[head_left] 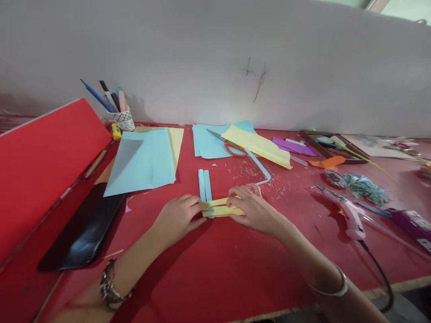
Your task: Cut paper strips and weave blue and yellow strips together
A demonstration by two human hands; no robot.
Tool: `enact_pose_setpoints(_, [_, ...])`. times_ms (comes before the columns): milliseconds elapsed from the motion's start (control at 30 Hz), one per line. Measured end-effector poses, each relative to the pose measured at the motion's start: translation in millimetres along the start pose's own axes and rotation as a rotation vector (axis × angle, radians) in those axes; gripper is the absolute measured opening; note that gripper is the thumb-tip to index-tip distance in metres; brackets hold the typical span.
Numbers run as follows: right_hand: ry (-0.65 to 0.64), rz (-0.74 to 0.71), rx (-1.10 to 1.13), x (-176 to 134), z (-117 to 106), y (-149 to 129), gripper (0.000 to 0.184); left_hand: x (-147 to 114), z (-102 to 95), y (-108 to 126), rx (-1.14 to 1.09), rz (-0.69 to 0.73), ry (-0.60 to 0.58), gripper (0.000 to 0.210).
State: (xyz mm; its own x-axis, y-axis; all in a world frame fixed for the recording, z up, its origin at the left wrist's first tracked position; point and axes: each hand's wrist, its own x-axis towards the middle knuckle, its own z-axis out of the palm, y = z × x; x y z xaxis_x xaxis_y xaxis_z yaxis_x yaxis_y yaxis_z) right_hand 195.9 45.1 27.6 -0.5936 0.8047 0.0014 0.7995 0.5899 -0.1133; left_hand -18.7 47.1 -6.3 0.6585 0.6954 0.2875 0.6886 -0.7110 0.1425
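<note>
Two light blue paper strips (204, 179) lie side by side on the red tabletop, pointing away from me. Two yellow paper strips (218, 211) cross them near their close end, and the blue shows between the yellow at the crossing. My left hand (180, 216) has its fingertips closed at the left end of the yellow strips, beside the crossing. With bent fingers, my right hand (252, 208) grips the yellow strips farther right, hiding their right ends. A bent blue strip (259, 163) lies just beyond the right hand.
Orange-handled scissors (235, 149) lie among blue and yellow sheets at the back. At right are a glue gun (346, 215) with its cord and a thread bundle (365, 188). Blue sheets (141, 157), a black phone-like slab (85, 229) and a pen cup (123, 119) stand left.
</note>
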Motion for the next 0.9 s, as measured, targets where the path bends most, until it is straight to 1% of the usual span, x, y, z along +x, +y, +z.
enact_pose_setpoints(67, [0.033,-0.003,-0.037,-0.3,0.1,0.1,0.013,-0.4,-0.6,-1.3,-0.056,-0.032,-0.017,0.015])
enact_pose_setpoints(167, [0.134,-0.013,-0.104,-1.0,0.8,-0.7,0.021,-0.9,-0.1,-0.4,-0.084,-0.066,-0.032,0.018])
enact_pose_setpoints(267, [0.321,-0.021,-0.214,-2.7,2.3,-4.3,0.024,0.1,1.2,5.0,-0.093,-0.133,-0.035,0.015])
enact_pose_setpoints(333, [0.472,-0.025,-0.29,-3.5,4.5,-9.1,0.023,1.5,2.4,10.5,-0.084,-0.178,-0.016,0.014])
enact_pose_setpoints(400, [0.592,-0.023,-0.328,-3.2,7.4,-15.2,0.023,3.0,3.4,15.7,-0.063,-0.222,0.011,0.015])
enact_pose_setpoints(467, [0.685,0.01,-0.334,-1.7,10.0,-21.0,0.019,4.0,3.6,19.3,-0.043,-0.269,0.035,0.015])
enact_pose_setpoints(533, [0.772,0.077,-0.322,0.2,11.5,-24.9,0.015,4.3,3.0,20.6,-0.036,-0.311,0.056,0.018])
enact_pose_setpoints(567, [0.801,0.108,-0.307,1.1,11.9,-25.8,0.016,4.3,2.5,20.6,-0.039,-0.324,0.064,0.019])
enact_pose_setpoints(600, [0.806,0.117,-0.282,1.9,12.0,-26.2,0.019,4.1,1.9,20.4,-0.044,-0.333,0.069,0.02])
enact_pose_setpoints(633, [0.782,0.102,-0.246,2.7,12.2,-26.2,0.022,4.0,1.2,20.0,-0.049,-0.341,0.07,0.02])
enact_pose_setpoints(733, [0.672,0.021,-0.155,5.1,14.1,-25.9,0.029,3.8,-0.3,19.2,-0.057,-0.367,0.059,0.025])
enact_pose_setpoints(833, [0.577,0.034,-0.096,7.7,18.1,-28.2,0.025,4.0,-1.0,18.7,-0.076,-0.377,0.058,0.028])
enact_pose_setpoints(900, [0.433,0.056,-0.025,9.7,21.0,-31.6,0.019,4.1,-1.0,18.4,-0.093,-0.374,0.058,0.029])
